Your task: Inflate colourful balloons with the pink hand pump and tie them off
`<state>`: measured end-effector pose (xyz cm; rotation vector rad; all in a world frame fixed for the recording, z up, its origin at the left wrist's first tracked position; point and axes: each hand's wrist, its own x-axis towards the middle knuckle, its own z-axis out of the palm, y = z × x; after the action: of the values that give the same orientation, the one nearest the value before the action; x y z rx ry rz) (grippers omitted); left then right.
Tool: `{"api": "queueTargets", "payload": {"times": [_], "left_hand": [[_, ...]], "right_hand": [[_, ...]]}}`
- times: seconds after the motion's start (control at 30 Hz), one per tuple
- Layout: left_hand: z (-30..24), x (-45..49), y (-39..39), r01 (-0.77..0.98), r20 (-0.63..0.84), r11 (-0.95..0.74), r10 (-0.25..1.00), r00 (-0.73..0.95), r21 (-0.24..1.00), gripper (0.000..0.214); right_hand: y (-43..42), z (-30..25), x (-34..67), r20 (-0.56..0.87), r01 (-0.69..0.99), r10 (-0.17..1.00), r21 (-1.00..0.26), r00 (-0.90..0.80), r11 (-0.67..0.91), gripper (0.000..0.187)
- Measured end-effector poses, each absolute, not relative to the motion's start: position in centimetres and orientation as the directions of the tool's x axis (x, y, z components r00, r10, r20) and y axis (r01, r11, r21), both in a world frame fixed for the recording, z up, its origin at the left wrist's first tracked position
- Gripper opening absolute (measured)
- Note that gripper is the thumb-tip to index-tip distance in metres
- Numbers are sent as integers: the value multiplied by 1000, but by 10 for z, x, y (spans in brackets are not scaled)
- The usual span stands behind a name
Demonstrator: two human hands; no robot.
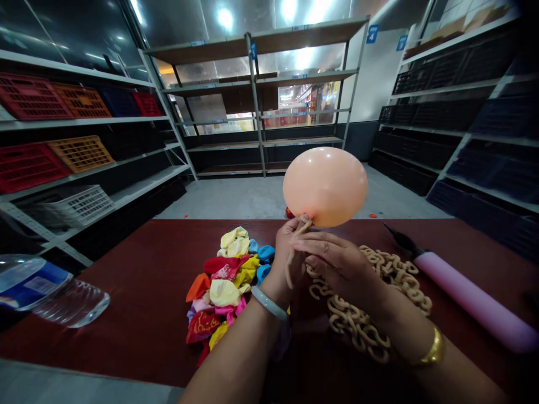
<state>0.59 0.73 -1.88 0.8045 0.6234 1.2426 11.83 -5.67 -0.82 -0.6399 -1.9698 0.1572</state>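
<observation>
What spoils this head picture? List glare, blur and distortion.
Head view throughout: ceiling lights flare white; shelves bow from wide-lens distortion; the water bottle at the left edge is smeared; the balloon, in the left hand, is sharp with a soft sheen.

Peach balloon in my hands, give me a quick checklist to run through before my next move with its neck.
1. Peach balloon full and round: ok.
2. Neck pinched by the left hand just under the balloon: ok.
3. Neck's tail stretched downward between the two hands: ok.
4. Right hand gripping the tail: cannot tell, its fingers lie across and hide it.
5. Knot formed: cannot tell, the fingers cover that spot.
6. Pink pump lying off to the right, apart from both hands: ok.
</observation>
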Motion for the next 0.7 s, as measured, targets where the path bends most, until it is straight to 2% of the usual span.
{"api": "queueTargets", "payload": {"times": [0.13, 0.33, 0.43, 0.6, 0.7], "left_hand": [[-19, 12, -4, -628, 126, 87, 950, 287, 774, 23], [-28, 17, -7, -580, 214, -14, 936, 279, 814, 27], [-26, 16, -9, -510, 223, -63, 940, 260, 858, 27], [-25, 14, -11, -246, 304, -265, 942, 140, 933, 28], [-26, 13, -9, -282, 288, -239, 947, 145, 929, 28]], "right_hand": [[-52, -6, 132, 853, 515, 487, -336, -188, 788, 47], [-47, -11, 139, 848, 665, 520, -332, -100, 669, 24], [-48, -11, 138, 846, 657, 528, -356, -75, 664, 19], [-49, -10, 139, 810, 598, 585, -445, -49, 667, 16], [-48, -10, 141, 804, 581, 594, -470, -29, 665, 14]]}}
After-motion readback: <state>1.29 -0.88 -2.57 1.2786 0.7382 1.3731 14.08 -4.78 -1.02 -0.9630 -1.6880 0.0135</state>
